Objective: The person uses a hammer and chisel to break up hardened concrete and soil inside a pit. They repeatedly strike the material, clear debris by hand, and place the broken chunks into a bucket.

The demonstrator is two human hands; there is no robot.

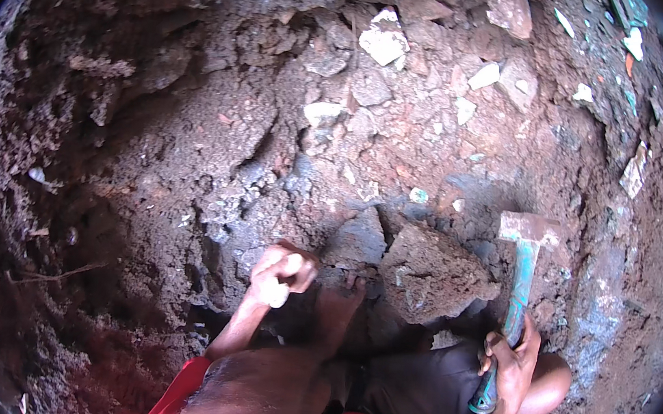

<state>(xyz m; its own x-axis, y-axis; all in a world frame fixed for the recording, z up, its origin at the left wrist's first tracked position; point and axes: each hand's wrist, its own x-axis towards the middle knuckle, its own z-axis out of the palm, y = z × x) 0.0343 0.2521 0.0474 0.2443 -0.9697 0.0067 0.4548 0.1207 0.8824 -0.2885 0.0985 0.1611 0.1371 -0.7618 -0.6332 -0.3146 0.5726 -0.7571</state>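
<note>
My right hand (512,362) grips a hammer (520,286) by the lower part of its turquoise handle. The hammer stands with its blocky grey-brown metal head up, to the right of a large rough brown rock (438,276). On the left, my left hand (285,271) is closed in front of my knee. Pale, bright patches show at its fingers and palm side; whether they are a light stone or glare on skin I cannot make out. A flat grey stone (359,239) leans against the large rock, close to my bare foot (342,294).
Loose stones and pale chips lie on the brown ground ahead, among them a white rock (384,43). A thin twig (58,276) lies at the left. Greenish and white scraps (632,41) sit at the far right. Uneven earth rises around me.
</note>
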